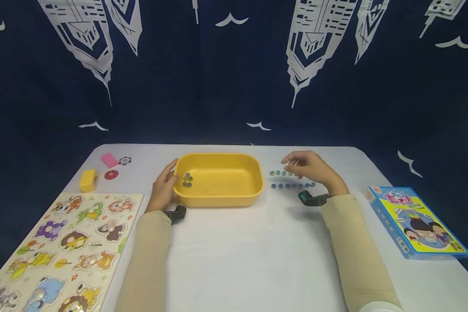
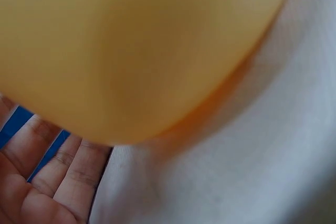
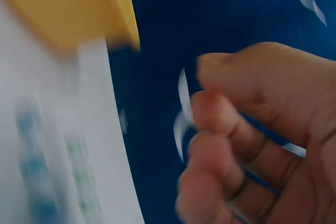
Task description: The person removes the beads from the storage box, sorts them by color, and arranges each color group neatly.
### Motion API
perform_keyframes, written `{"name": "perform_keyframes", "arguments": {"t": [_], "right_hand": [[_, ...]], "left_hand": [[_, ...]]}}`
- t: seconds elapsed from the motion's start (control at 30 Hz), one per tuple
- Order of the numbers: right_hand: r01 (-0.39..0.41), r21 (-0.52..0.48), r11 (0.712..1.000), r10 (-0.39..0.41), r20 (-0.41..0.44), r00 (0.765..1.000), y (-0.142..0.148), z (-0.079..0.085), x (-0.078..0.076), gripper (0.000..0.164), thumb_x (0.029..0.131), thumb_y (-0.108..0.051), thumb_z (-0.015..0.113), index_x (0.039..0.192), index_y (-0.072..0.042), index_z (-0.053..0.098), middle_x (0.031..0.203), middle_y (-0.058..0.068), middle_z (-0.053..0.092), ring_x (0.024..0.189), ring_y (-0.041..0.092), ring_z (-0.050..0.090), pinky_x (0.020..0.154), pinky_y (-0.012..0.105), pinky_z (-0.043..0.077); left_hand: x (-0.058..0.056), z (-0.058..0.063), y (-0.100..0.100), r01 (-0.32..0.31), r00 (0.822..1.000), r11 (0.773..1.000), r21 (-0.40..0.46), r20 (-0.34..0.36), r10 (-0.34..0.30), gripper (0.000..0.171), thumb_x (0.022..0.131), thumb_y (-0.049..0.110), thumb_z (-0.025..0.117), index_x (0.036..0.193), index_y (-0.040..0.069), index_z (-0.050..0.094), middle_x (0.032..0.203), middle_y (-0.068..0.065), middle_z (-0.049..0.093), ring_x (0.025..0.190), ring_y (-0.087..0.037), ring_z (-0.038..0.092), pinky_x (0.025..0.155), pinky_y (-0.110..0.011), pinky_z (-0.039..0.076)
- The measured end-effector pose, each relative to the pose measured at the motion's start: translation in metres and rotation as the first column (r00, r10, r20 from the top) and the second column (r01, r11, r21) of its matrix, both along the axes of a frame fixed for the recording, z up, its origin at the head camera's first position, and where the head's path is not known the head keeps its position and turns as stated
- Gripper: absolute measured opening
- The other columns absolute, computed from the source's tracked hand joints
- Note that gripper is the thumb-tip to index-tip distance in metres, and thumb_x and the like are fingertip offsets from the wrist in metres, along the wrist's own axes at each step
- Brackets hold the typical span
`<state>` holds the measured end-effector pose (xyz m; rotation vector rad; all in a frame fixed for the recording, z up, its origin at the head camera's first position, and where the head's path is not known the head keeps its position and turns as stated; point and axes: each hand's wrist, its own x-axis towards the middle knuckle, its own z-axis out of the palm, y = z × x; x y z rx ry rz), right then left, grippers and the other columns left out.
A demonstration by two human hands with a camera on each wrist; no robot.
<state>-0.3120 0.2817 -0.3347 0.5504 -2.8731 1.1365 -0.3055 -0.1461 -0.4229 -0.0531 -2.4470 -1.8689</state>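
Note:
In the head view my left hand [image 1: 163,185] grips the left rim of a yellow plastic basin [image 1: 222,201], thumb over the edge. The left wrist view shows several fingers [image 2: 73,174] along the outside of the basin's wall. Several small glass marbles [image 1: 187,178] lie inside, at the left end. My right hand [image 1: 313,168] hovers above a row of green marbles [image 1: 278,173], hiding part of it. Closer up, its fingers [image 3: 210,156] are loosely bent, with nothing visible between thumb and fingertips. Blue marbles [image 1: 287,186] form a nearer row.
A wooden animal puzzle board [image 1: 134,203] lies at the left. Behind it are a yellow block [image 1: 87,180], a pink block [image 1: 109,160], a red chip [image 1: 111,174] and a black-and-white chip [image 1: 125,160]. A blue game box [image 1: 417,221] lies at the right.

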Motion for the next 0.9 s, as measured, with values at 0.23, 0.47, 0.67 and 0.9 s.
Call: {"name": "perform_keyframes", "arguments": {"t": [0.23,0.47,0.67,0.9], "right_hand": [[-0.262,-0.138,0.955,0.268,0.033,0.963,-0.077,-0.004,0.000,0.025,0.094,-0.010,0.066,0.115,0.004,0.068,0.102,0.019,0.069,0.082,0.031,0.065,0.071,0.038,0.059],[-0.349,-0.189,0.918,0.376,0.128,0.918,-0.150,-0.019,-0.008,0.024,0.095,-0.008,0.064,0.115,0.003,0.070,0.100,0.018,0.069,0.077,0.026,0.059,0.072,0.035,0.053],[-0.280,-0.138,0.950,0.303,0.195,0.933,-0.198,-0.029,-0.017,0.023,0.093,-0.007,0.061,0.112,-0.004,0.074,0.109,0.005,0.070,0.088,0.017,0.058,0.079,0.027,0.050],[-0.142,-0.051,0.989,0.149,0.181,0.972,-0.240,-0.031,-0.022,0.022,0.088,-0.006,0.064,0.105,-0.007,0.077,0.116,0.006,0.070,0.096,0.019,0.056,0.083,0.028,0.048]], "left_hand": [[-0.001,0.000,0.002,-0.010,1.000,1.000,0.002,-0.028,0.010,0.058,0.099,0.026,0.043,0.156,0.033,0.033,0.149,-0.013,0.049,0.138,-0.033,0.045,0.119,-0.053,0.023],[0.000,0.000,0.001,-0.034,0.999,0.999,0.020,-0.025,0.035,0.059,0.098,0.024,0.045,0.156,0.032,0.035,0.148,-0.013,0.051,0.136,-0.033,0.047,0.118,-0.051,0.027],[0.000,0.001,0.002,-0.036,0.999,0.999,0.009,-0.027,0.036,0.059,0.097,0.026,0.045,0.156,0.031,0.035,0.148,-0.013,0.051,0.136,-0.033,0.047,0.117,-0.051,0.028],[-0.002,0.001,0.000,-0.033,0.999,0.999,-0.005,-0.029,0.033,0.059,0.097,0.026,0.045,0.155,0.032,0.035,0.148,-0.014,0.051,0.136,-0.032,0.047,0.117,-0.048,0.031]]}}
